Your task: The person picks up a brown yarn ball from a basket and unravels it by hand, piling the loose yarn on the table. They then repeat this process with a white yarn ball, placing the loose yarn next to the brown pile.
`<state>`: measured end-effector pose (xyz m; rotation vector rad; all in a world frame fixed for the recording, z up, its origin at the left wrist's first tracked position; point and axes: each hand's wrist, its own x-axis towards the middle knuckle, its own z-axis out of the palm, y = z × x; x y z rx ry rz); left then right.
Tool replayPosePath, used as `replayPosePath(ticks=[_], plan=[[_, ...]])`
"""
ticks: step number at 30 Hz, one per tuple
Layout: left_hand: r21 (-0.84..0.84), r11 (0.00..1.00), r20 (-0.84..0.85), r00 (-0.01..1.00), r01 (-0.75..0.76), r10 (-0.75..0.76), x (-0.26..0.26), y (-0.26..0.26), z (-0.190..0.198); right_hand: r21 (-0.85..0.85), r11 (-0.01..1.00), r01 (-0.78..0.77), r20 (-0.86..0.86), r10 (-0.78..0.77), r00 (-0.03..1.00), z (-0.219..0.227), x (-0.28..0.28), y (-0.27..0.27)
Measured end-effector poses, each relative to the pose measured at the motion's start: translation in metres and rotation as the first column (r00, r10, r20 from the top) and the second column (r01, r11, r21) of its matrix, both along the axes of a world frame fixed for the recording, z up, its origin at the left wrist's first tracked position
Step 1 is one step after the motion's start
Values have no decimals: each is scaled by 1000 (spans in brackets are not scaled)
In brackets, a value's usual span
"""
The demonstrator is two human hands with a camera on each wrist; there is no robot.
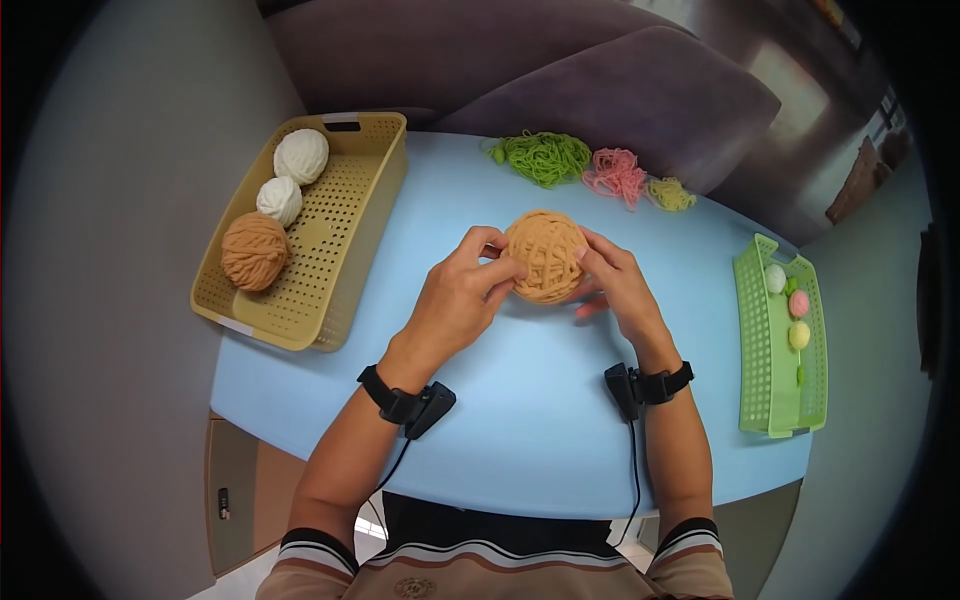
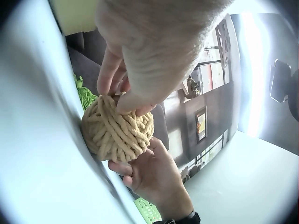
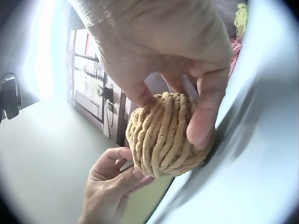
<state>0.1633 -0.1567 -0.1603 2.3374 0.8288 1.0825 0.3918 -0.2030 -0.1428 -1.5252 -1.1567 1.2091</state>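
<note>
A light-brown ball of thick yarn (image 1: 546, 258) is held between both hands over the middle of the blue table. From the left, my left hand (image 1: 462, 290) grips it, with thumb and fingertips at the near left of the strands. My right hand (image 1: 624, 290) holds the opposite side, thumb on top and fingers partly hidden beneath. The left wrist view shows the left fingers pinching at the wound strands of the ball (image 2: 119, 130). In the right wrist view, the right thumb and fingers spread around the ball (image 3: 163, 135), close over the tabletop.
At the left stands a tan basket (image 1: 365, 230) with two white yarn balls (image 1: 300, 157) and a darker brown one (image 1: 255, 252). Loose green (image 1: 548, 157), pink (image 1: 616, 175) and yellow yarn (image 1: 671, 194) lies along the back. A green basket (image 1: 755, 340) with small balls stands right.
</note>
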Motion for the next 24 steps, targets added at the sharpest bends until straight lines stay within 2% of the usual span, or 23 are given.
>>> replayPosePath(ticks=[4, 7, 13, 16, 19, 20, 21, 24], plan=[[14, 1000, -26, 1000, 15, -15, -1, 0, 2, 10, 1000, -2, 10, 1, 1000, 1, -1, 0], [-238, 971, 56, 998, 2, 11, -2, 0, 7, 9, 1000, 1, 8, -1, 1000, 1, -1, 0], [-292, 956, 80, 997, 23, 0, -4, 4, 0, 5, 1000, 9, 9, -9, 1000, 1, -1, -1], [-460, 881, 260, 965, 106, 19, -6, 7, -6, 11, 1000, -8, -14, 8, 1000, 1, 1, -1], [-657, 747, 343, 923, 103, 174, -6, 8, -11, 26, 998, -55, -16, 55, 998, -2, 2, -1], [-724, 684, 284, 941, 86, 182, -8, 11, -15, 17, 997, -72, -29, 73, 997, 3, 0, -3], [-753, 644, 290, 946, 134, 142, -9, 15, -25, 38, 994, -98, -10, 98, 995, 4, -2, -5], [-784, 573, 362, 926, 239, 109, -9, 5, 1, 42, 987, -155, 2, 155, 988, 8, -5, -7]])
